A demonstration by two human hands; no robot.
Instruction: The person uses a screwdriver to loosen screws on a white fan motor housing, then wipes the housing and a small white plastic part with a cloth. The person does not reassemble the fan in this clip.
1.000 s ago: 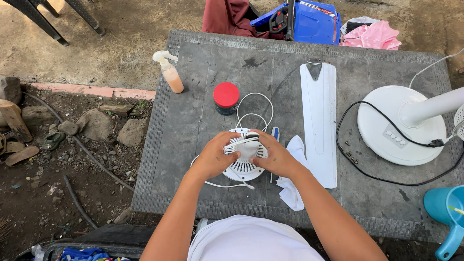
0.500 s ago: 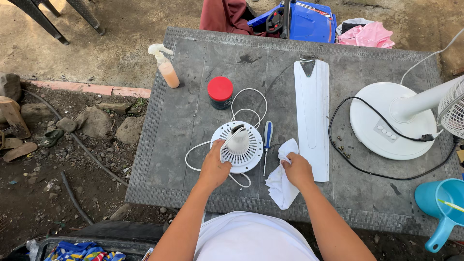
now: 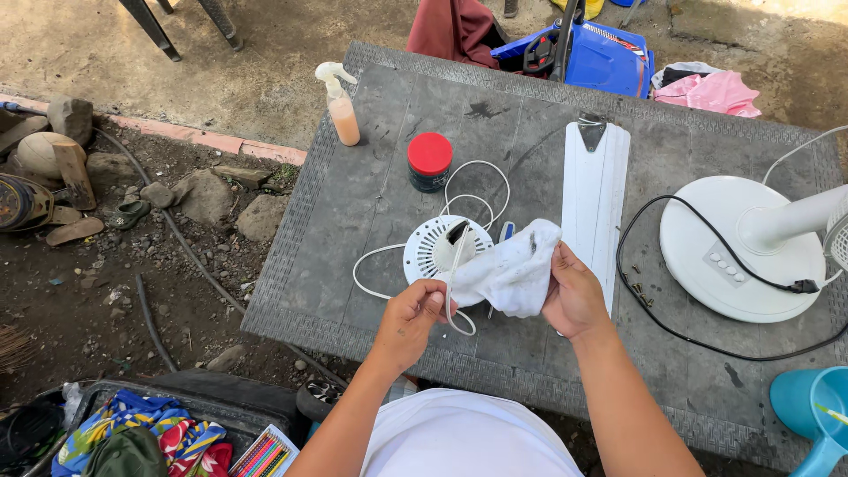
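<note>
Both hands grip a white rag [image 3: 512,276], left hand [image 3: 413,311] also pinching the white cord [image 3: 455,265]; the vented fan housing [image 3: 433,249] just beyond looks unwiped.

jar [image 3: 430,161] behind motor housing [image 3: 435,250] | panel [image 3: 594,203] right | fan base [image 3: 740,247] far right
</note>
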